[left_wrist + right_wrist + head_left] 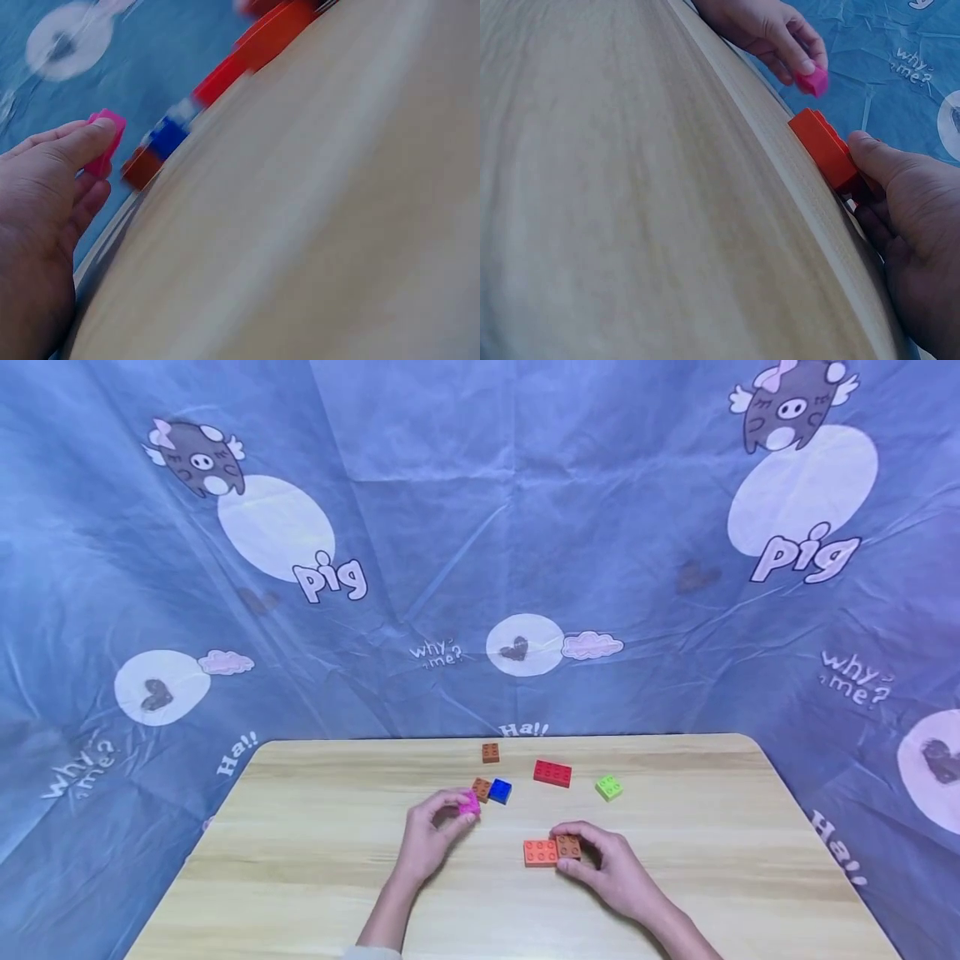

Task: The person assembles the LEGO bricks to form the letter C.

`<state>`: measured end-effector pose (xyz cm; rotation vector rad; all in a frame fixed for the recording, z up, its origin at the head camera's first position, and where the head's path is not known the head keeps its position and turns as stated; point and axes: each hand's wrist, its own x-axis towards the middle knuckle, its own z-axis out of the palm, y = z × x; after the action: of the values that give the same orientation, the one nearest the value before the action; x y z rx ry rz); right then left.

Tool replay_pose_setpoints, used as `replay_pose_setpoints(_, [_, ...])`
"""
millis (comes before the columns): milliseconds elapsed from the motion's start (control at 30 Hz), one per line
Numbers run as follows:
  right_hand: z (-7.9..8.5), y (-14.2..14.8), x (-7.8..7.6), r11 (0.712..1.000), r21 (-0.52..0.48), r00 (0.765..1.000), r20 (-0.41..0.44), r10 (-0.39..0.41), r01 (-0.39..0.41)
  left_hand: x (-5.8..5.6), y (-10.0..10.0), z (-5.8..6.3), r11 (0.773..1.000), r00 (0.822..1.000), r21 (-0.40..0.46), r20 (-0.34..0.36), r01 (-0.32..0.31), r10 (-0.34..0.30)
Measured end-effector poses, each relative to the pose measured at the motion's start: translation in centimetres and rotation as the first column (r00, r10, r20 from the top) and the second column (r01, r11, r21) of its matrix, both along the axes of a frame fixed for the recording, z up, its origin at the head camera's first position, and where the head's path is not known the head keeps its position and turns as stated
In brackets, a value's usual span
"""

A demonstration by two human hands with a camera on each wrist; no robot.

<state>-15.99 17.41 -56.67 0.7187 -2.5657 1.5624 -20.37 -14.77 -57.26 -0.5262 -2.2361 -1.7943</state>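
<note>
My left hand (429, 833) pinches a pink toy building brick (468, 804) between thumb and fingers; the left wrist view shows the pink brick (106, 142) raised at the fingertips. My right hand (609, 867) grips a brown brick (568, 847) by its sides, thumb at the near side and fingers at the far side. Against the brown brick's left side lies an orange brick (539, 853) with two rows of studs. In the right wrist view the orange brick (823, 150) sits low at the tabletop, and the fingers hide most of the brown one.
Just beyond the left hand are another brown brick (481, 789) and a blue brick (500, 791), side by side. Farther back lie a third brown brick (491, 752), a long red brick (552, 773) and a lime green brick (609, 787). A blue printed cloth (465, 552) hangs behind the wooden table (315, 877).
</note>
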Motion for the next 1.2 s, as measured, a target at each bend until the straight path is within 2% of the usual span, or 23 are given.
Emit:
replay_pose_setpoints(100, [0.0,-0.1,0.0,1.0,0.002,1.0,0.01,0.0,0.0,1.4,1.5,-0.1,0.997,0.993,-0.042,-0.094,0.07,-0.074])
replay_pose_setpoints(233, [-0.1,0.0,0.1,1.0,-0.006,1.0,0.001,0.001,-0.001,2.6,3.5,-0.1,0.987,0.971,-0.091,-0.187,0.134,-0.149])
replay_pose_setpoints(367, [-0.2,0.1,0.1,1.0,-0.014,1.0,-0.025,-0.001,0.001,3.0,5.0,-0.2,0.973,0.96,-0.111,-0.171,0.203,-0.22])
replay_pose_setpoints(467, [-0.3,0.0,0.1,1.0,-0.019,0.999,-0.037,-0.002,0.001,3.2,5.6,-0.2,0.963,0.956,-0.145,-0.156,0.228,-0.25])
replay_pose_setpoints(800, [-0.3,0.0,-0.1,0.999,-0.032,0.998,-0.058,0.013,-0.015,3.3,5.8,-0.1,0.95,0.96,-0.214,-0.118,0.226,-0.255])
replay_pose_setpoints(1033, [-0.3,0.0,0.0,0.999,-0.039,0.999,-0.039,0.025,-0.027,3.3,5.9,-0.3,0.943,0.956,-0.265,-0.155,0.201,-0.247])
replay_pose_setpoints(1200, [-0.2,0.0,0.0,0.998,-0.047,0.999,-0.043,0.027,-0.029,3.4,5.9,-0.2,0.939,0.957,-0.28,-0.153,0.199,-0.248])
